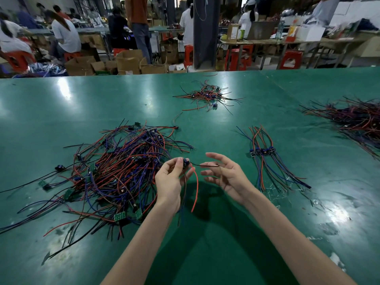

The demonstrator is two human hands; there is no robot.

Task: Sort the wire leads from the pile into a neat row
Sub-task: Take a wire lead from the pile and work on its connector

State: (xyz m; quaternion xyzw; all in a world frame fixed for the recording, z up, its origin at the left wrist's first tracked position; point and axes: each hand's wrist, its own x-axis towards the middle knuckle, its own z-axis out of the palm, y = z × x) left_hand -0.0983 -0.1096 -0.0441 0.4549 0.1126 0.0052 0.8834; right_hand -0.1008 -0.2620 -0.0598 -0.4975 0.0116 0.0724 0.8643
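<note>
A tangled pile of red, blue and black wire leads [115,171] with small green boards lies on the green table [205,254] at my left. My left hand [170,179] pinches the blue connector of one wire lead [195,188], held above the table, with its red and dark wires hanging down. My right hand [226,173] is spread beside it, fingers apart, and the lead's black wire reaches its fingertips. To the right, several sorted leads lie side by side in a neat row [265,155], connectors lined up.
A smaller heap of leads [207,95] sits farther back at the centre, and a large dark bundle [353,118] lies at the right edge. Beyond the table's far edge are cardboard boxes, red stools and seated and standing people.
</note>
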